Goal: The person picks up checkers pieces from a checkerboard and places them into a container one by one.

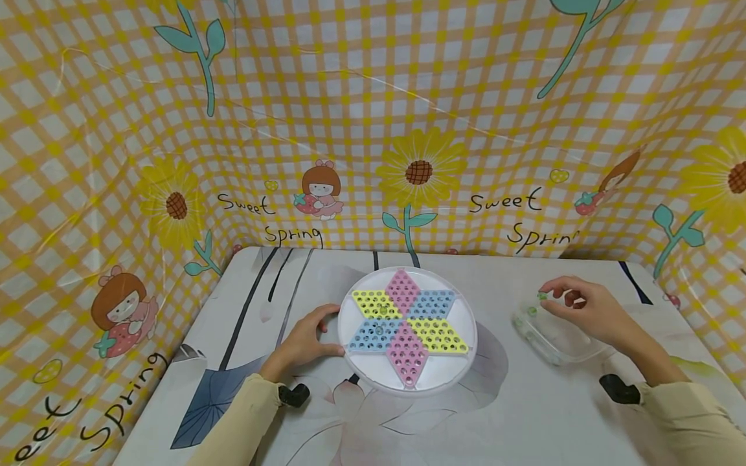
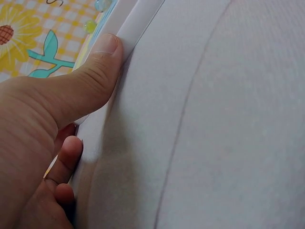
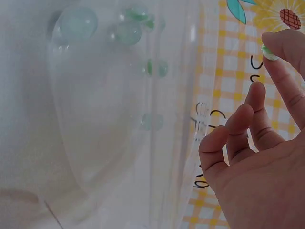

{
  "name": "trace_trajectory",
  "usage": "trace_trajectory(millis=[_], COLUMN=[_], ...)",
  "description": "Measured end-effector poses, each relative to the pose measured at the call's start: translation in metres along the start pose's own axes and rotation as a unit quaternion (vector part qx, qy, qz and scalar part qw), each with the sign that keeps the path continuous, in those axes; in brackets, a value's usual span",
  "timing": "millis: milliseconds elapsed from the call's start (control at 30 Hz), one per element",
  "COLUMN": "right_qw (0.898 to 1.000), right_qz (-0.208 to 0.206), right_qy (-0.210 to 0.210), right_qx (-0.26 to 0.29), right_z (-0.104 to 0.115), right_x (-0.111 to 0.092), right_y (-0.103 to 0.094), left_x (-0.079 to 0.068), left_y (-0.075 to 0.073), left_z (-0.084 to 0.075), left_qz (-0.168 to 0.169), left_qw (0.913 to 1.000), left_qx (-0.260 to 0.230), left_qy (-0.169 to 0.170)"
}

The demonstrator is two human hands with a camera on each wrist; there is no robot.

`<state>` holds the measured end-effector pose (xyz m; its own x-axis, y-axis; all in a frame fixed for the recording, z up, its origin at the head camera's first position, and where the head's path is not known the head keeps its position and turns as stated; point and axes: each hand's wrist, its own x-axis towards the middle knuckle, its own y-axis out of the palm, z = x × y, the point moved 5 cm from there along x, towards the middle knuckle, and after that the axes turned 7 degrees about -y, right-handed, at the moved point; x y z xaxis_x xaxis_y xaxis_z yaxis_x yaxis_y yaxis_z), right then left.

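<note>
A round white Chinese checkers board (image 1: 463, 372) lies on the table, its star coloured pink, yellow and blue. My left hand (image 1: 305, 340) holds the board's left rim; in the left wrist view the thumb (image 2: 97, 71) lies along that rim. A yellow-green marble (image 2: 90, 26) and a pale blue one (image 2: 101, 5) sit on the board. Over at the right, my right hand (image 1: 588, 310) pinches a green-and-white marble (image 3: 269, 52) between thumb and index finger, above a clear plastic box (image 1: 574, 359). Several greenish marbles (image 3: 127, 33) are in the box.
A pale cloth with printed flowers and dark lines covers the table (image 1: 408, 427). Yellow checked fabric (image 1: 361, 116) rises behind and along both sides. Dark wrist straps show at both cuffs. The box stands to the right of the board, apart from it.
</note>
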<state>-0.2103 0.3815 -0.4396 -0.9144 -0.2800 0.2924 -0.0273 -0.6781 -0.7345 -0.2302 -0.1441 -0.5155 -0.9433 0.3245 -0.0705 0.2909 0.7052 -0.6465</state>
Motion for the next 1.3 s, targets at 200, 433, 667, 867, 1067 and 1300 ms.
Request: trace_trajectory(millis=[200,433,667,867,1067,1300], right_qw=[1.0,1.0,0.999,0.999,0.998,0.998], right_qz=[0.001,0.002,0.03,0.045,0.056,0.066], right_qy=[0.009,0.002,0.011,0.011,0.011,0.022], right_qx=[-0.004,-0.008,-0.003,0.001,0.004,0.008], right_z=[-0.004,-0.003,-0.008,-0.012,-0.013,-0.018], right_x=[-0.003,-0.005,-0.004,-0.004,-0.003,-0.004], right_y=[-0.001,-0.001,0.0,0.001,0.001,0.005], left_x=[-0.001,0.0,0.0,0.0,0.0,-0.001], left_y=[-0.001,0.0,0.0,0.0,0.0,0.0], left_z=[-0.003,-0.002,-0.001,-0.002,-0.002,-0.002], left_qz=[0.003,0.003,0.005,0.003,0.001,-0.001], left_qw=[1.0,0.9999,0.9998,0.9999,0.9999,0.9999], left_qx=[-0.002,-0.005,-0.002,-0.002,-0.003,-0.006], left_qy=[-0.003,-0.013,-0.019,-0.012,-0.01,-0.015])
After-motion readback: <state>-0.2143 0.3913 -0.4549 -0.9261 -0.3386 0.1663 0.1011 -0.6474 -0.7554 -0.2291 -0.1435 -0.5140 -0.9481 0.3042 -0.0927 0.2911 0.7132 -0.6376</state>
